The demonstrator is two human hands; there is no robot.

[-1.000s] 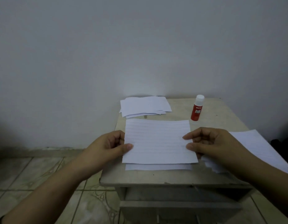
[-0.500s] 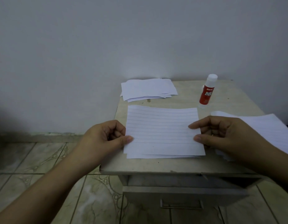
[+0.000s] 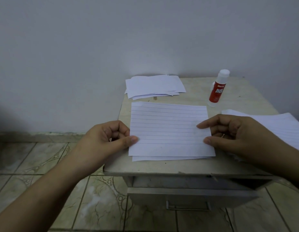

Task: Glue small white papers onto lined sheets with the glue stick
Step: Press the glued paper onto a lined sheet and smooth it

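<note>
Lined paper (image 3: 169, 129) now lies flatter and squarer on the sheet beneath it — my left hand (image 3: 104, 139) and right hand (image 3: 232, 131) pinch its side edges. Glue stick (image 3: 218, 88) stands capped beyond its far right corner, small white papers (image 3: 153, 86) beyond its far edge — gluing not begun.

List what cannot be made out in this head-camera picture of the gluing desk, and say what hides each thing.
- Head view: sheet under the lined sheet; only its near edge shows, so lined or plain is unknown.
- Head view: small white papers overlap; their count is unclear.
- Head view: right-hand stack; cut by the frame edge and the right hand.
- Head view: left hand fingertips beneath the sheet.
- Head view: glue stick small print too tiny.
</note>
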